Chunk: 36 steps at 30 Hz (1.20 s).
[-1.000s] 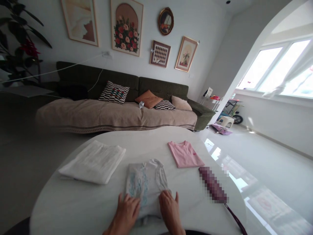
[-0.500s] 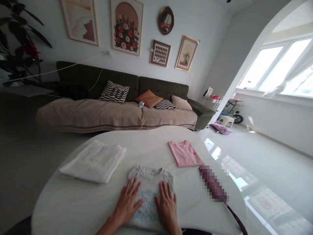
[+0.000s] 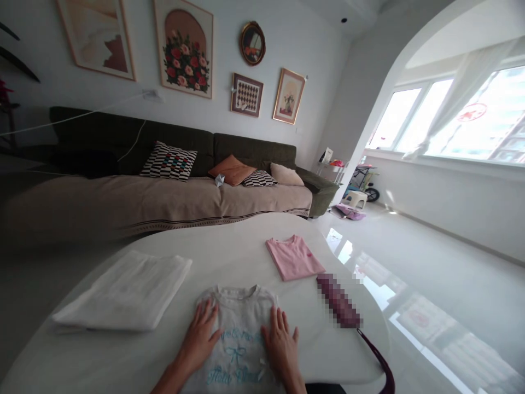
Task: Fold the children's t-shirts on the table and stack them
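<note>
A light grey T-shirt (image 3: 240, 312) with blue lettering and a bow print lies folded at the near side of the white table (image 3: 229, 246), its neckline pointing away from me. My left hand (image 3: 200, 328) rests flat on its left edge, fingers stretched out. On the right edge lies my right hand (image 3: 281, 336), palm down with the fingers extended. Both hands touch the cloth without gripping it. The shirt's lower end runs out of the bottom of the view.
Folded white cloth (image 3: 127, 290) lies at the table's left. To the right are a folded pink T-shirt (image 3: 294, 257) and a blurred-out dark red item (image 3: 338, 301) with a strap. Beyond the table stands a green sofa (image 3: 254, 150) with several cushions.
My hands have moved apart toward the shirt's two side edges, and more of the print shows between them. The view has turned to the right.
</note>
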### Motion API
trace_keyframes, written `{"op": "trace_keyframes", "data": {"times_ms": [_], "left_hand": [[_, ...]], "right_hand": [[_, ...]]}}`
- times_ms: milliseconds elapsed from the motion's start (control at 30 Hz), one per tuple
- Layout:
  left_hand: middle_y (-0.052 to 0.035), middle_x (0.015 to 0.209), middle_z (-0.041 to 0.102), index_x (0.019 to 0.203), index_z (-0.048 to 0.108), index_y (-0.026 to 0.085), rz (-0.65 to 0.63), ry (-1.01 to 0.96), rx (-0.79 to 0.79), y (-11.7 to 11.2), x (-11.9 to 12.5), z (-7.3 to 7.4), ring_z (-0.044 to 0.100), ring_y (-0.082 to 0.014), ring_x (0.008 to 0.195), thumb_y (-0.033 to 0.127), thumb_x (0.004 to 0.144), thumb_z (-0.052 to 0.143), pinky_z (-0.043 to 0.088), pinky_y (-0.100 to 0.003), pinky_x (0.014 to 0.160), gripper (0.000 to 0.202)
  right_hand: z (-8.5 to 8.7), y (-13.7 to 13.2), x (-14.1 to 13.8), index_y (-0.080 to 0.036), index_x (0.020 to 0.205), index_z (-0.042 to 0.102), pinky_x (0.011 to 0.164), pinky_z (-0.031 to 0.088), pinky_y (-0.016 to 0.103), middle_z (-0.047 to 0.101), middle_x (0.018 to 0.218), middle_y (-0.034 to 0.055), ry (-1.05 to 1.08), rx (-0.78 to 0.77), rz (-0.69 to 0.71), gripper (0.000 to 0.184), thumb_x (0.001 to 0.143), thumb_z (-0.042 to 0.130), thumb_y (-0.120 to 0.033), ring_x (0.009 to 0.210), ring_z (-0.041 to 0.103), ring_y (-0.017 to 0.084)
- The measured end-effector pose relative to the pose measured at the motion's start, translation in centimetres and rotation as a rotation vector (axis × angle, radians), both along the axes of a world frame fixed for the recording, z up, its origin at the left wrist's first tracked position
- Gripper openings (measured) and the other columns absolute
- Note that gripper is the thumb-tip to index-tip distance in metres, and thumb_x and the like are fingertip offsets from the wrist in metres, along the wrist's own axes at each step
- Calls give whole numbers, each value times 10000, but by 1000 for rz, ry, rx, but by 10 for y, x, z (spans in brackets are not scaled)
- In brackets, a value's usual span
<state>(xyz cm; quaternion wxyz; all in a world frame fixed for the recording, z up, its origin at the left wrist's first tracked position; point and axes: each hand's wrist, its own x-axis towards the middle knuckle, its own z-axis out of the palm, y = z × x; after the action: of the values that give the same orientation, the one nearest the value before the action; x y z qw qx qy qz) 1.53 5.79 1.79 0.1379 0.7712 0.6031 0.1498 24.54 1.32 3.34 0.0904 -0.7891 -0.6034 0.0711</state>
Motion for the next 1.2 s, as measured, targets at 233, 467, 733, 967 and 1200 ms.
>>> {"op": "trace_keyframes", "data": {"times_ms": [233, 467, 733, 967, 1200], "left_hand": [[-98, 1079, 629, 1040, 586, 181, 257, -453, 119, -27, -28, -44, 562, -266, 1026, 436, 683, 438, 430, -364, 912, 463], [-63, 927, 686, 887, 612, 161, 239, -878, -503, -26, -5, 31, 605, -262, 938, 487, 593, 577, 473, -316, 829, 440], [-57, 1116, 611, 1261, 389, 229, 290, -1235, -666, -13, 74, 79, 590, -231, 978, 444, 604, 642, 467, -315, 830, 736], [-4, 796, 626, 1241, 348, 245, 81, -1338, -552, 96, 181, 104, 615, -174, 710, 256, 659, 610, 466, -251, 591, 638], [-2, 807, 611, 1234, 349, 242, 120, -1249, -492, 184, 247, 63, 597, -141, 717, 224, 700, 602, 455, -234, 636, 591]], "right_hand": [[-16, -18, 2, -86, 1114, 524, 800, 444, 308, 608, 1029, 165, 143, 47, -142, 389, 817, 389, -298, 967, 582, 243], [-7, -7, 18, -137, 997, 526, 728, 440, 309, 639, 921, 136, 363, 238, -115, 287, 777, 380, -251, 870, 607, 245], [46, 15, 88, -219, 943, 518, 605, 392, 236, 655, 735, 43, 436, 278, -36, 246, 794, 325, -254, 725, 618, 188], [91, 110, 187, -223, 1052, 496, 609, 369, 226, 654, 835, 61, 153, 280, -137, 289, 814, 336, -263, 816, 603, 186], [79, 206, 244, -224, 1157, 463, 720, 398, 271, 620, 993, 75, 43, 256, -194, 347, 838, 340, -282, 916, 575, 193]]}}
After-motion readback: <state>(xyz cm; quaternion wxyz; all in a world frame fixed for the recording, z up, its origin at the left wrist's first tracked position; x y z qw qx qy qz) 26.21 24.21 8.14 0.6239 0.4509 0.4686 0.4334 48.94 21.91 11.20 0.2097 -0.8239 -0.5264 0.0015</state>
